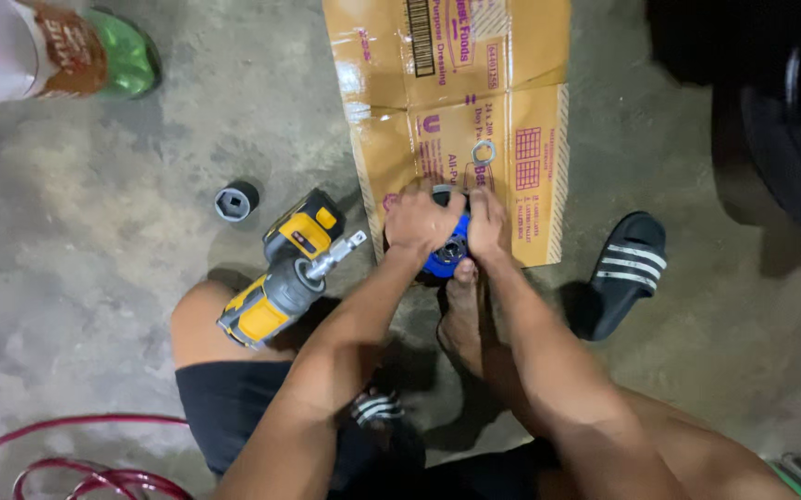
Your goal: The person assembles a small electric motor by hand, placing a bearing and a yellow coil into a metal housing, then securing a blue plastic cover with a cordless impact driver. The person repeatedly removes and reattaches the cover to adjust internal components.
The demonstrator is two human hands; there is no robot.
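Concrete floor, centre frame: I have my left hand (422,222) and right hand (486,222) both clamped around the blue part (444,256) on the cardboard (460,102), braced by my foot (460,310), which a slip might pinch.

The floor (95,185) is rough, mottled, matt concrete. At twelve o'clock lies flattened brown cardboard (511,56), slightly glossy where taped. The impact wrench (285,278) has yellow and black plastic with a bright metal anvil. The blue part (442,259) looks glossy. The sandal (627,273) is matt black rubber.
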